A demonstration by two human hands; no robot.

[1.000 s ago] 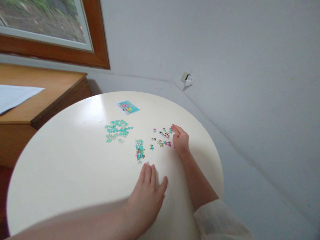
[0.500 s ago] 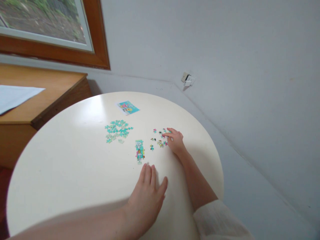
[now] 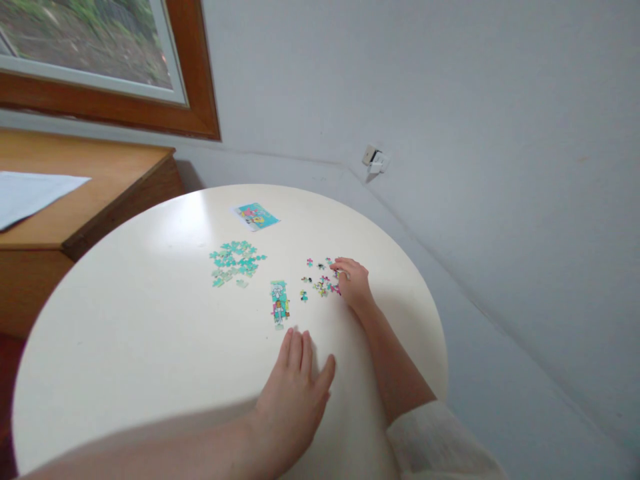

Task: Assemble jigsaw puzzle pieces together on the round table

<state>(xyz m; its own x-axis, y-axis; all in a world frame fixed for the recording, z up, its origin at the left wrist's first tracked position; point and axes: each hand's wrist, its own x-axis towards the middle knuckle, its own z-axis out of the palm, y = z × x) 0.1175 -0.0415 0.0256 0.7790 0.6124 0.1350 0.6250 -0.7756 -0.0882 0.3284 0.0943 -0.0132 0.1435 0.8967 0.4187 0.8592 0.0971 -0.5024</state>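
My left hand lies open on the table, fingers stretched just below a joined strip of jigsaw puzzle that shows a cartoon figure. Over at the right, my right hand reaches in among loose multicoloured puzzle pieces. Its fingers are slightly bent and apart from the thumb, touching or hovering over pieces there; some pieces are hidden beneath it. A heap of mostly turquoise puzzle pieces is spread left of the strip. Behind that heap lies a picture card with cartoon figures on turquoise.
The round white table stands close to a wall with a socket and plug. To the left is a wooden cabinet bearing a white sheet, under a wood-framed window.
My right hand has drawn slightly to the right, its fingers pulling back, and a few pieces near it show more clearly or have shifted. The left hand stays put.
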